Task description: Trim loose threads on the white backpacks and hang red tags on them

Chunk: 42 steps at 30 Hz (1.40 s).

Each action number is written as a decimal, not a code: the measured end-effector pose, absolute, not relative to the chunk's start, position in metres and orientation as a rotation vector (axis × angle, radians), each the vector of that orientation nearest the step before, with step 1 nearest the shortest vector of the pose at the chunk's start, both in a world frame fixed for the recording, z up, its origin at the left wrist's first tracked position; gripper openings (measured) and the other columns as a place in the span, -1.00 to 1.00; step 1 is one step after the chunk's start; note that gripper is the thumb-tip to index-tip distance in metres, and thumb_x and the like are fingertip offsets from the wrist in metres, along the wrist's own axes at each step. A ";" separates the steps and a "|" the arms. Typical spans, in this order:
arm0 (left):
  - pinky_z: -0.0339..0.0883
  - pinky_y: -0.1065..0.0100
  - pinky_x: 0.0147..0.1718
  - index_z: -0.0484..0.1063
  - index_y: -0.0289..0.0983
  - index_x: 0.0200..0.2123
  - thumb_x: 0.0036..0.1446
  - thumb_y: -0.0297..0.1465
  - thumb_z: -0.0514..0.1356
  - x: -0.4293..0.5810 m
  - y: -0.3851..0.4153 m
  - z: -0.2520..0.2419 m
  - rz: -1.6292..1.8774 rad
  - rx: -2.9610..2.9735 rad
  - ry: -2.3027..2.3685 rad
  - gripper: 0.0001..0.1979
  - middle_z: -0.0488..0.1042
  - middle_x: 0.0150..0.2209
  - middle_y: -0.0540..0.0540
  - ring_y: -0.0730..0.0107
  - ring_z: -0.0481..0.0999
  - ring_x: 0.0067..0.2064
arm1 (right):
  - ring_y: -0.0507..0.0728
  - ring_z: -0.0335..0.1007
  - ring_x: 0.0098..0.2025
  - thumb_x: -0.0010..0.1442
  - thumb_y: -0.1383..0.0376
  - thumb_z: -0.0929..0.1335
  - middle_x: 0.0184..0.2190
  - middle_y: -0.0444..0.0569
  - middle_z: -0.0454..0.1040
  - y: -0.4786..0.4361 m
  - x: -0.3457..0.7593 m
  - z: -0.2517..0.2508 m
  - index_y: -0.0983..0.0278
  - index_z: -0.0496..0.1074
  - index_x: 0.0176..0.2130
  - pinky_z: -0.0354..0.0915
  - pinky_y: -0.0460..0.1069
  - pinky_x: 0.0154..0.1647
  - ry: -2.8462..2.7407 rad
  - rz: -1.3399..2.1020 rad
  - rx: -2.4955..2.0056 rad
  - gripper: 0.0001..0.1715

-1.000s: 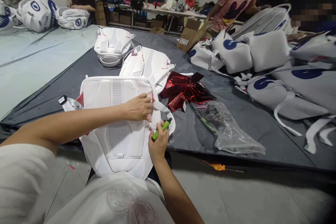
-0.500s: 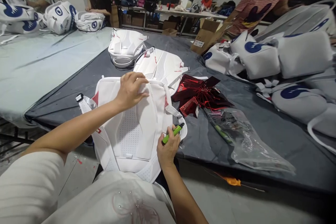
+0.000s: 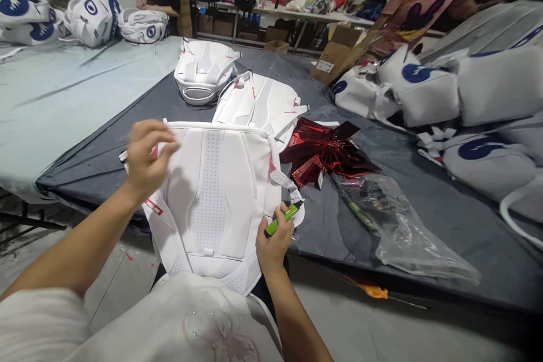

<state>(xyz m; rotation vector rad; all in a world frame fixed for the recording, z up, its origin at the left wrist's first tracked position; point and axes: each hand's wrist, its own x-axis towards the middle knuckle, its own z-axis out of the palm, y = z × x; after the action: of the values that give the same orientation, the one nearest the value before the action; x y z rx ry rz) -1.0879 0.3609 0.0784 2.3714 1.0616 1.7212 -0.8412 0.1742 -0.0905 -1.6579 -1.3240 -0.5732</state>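
Observation:
A white backpack (image 3: pixel 229 181) stands leaning against the table edge in front of me, its padded back panel with a dotted mesh strip facing me. My left hand (image 3: pixel 150 158) is over its upper left side, fingers curled and thumb close to the index finger, somewhat blurred; I cannot make out anything between them. On the right side of the bag, my right hand (image 3: pixel 275 240) wraps round a green pen-like tool (image 3: pixel 283 218) with a black tip pointing up and right. A white strap (image 3: pixel 286 181) loops beside that hand.
Two more white backpacks (image 3: pixel 254 99) lie behind on the dark table cover (image 3: pixel 139 124). To the right are shiny red tags (image 3: pixel 328 150), a clear plastic bag (image 3: pixel 407 237) and a pile of white bags (image 3: pixel 428 93). A cardboard box (image 3: pixel 339 54) stands farther back. Several people are around.
My left hand has moved left across the backpack, from the top middle to the upper left side, uncovering the panel. The right hand keeps the green tool nearly in place.

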 end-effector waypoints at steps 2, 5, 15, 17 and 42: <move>0.34 -0.02 0.00 0.44 -0.14 -0.45 0.21 -0.19 0.18 -1.160 0.346 0.053 1.649 2.338 1.409 -0.76 0.52 -0.28 0.02 0.20 0.48 -0.16 | 0.33 0.33 0.19 0.29 0.44 0.34 0.15 0.34 0.37 0.174 -0.841 -0.092 0.31 0.15 0.27 0.33 0.30 0.12 -1.308 -0.555 -1.648 -0.38; 0.25 -0.24 0.00 0.42 -0.13 -0.52 0.10 -0.13 0.20 -1.260 0.314 0.007 1.067 2.378 1.949 -0.74 0.52 -0.33 -0.04 -0.09 0.43 0.03 | 0.33 0.34 0.17 0.29 0.42 0.35 0.13 0.32 0.38 0.175 -0.840 -0.095 0.32 0.16 0.27 0.32 0.29 0.13 -1.286 -0.550 -1.650 -0.39; 0.26 -0.09 0.17 0.46 -0.16 -0.07 0.23 -0.31 0.15 -1.156 0.306 0.053 1.091 2.670 1.513 -0.77 0.52 0.01 -0.16 -0.03 0.44 0.15 | 0.34 0.32 0.20 0.31 0.39 0.32 0.17 0.33 0.34 0.175 -0.840 -0.093 0.29 0.14 0.28 0.31 0.31 0.14 -1.304 -0.538 -1.668 -0.40; 0.24 -0.06 0.20 0.48 -0.16 -0.08 0.25 -0.35 0.16 -1.091 0.316 0.064 1.259 2.743 1.160 -0.81 0.52 0.04 -0.17 0.04 0.39 0.20 | 0.34 0.32 0.20 0.31 0.39 0.31 0.17 0.32 0.34 0.174 -0.841 -0.093 0.29 0.13 0.28 0.31 0.31 0.14 -1.311 -0.545 -1.664 -0.40; 0.21 0.06 0.21 0.34 -0.22 -0.40 0.26 -0.33 0.17 -0.987 0.317 0.057 1.253 2.360 0.855 -0.82 0.48 -0.04 -0.14 0.19 0.39 0.13 | 0.33 0.36 0.17 0.28 0.43 0.31 0.14 0.30 0.37 0.174 -0.839 -0.092 0.28 0.15 0.26 0.35 0.30 0.10 -1.286 -0.502 -1.618 -0.40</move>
<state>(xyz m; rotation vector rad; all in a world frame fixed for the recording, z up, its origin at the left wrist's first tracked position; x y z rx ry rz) -0.9873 0.3172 0.0566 2.3601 0.8550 1.2529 -0.8388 0.1739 -0.0917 -1.6179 -1.2861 -0.5024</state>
